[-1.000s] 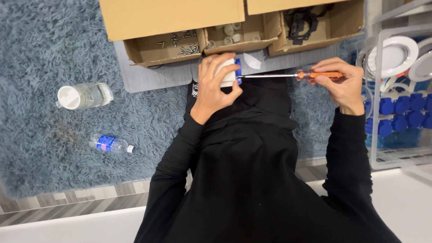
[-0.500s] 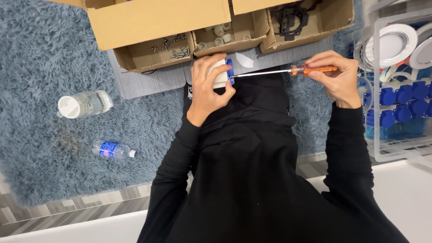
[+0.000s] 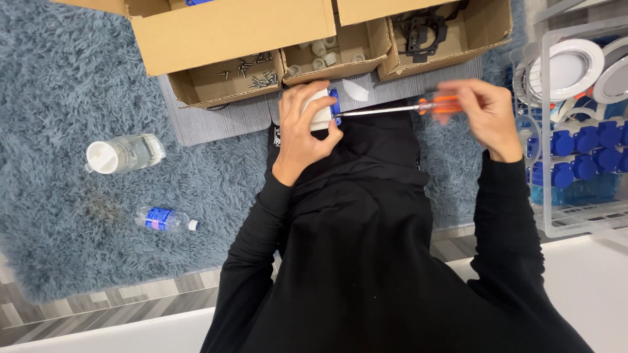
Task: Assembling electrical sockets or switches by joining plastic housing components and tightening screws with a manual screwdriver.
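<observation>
A shaggy blue-grey rug [image 3: 59, 78] covers grey wood-plank floor [image 3: 131, 301], beside a white surface [image 3: 608, 274].

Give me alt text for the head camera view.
Seen from above, a person in black holds a small white and blue part in the left hand and an orange-handled screwdriver in the right hand, its tip at the part.

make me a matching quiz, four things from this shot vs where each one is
Things:
1. screwdriver
2. white part
3. loose screws
4. small bottle

Places:
A. lying on the blue rug
B. in the left hand
C. in a cardboard box compartment
D. in the right hand

Pairs: 1-D, 2-B, 3-C, 4-A
</observation>
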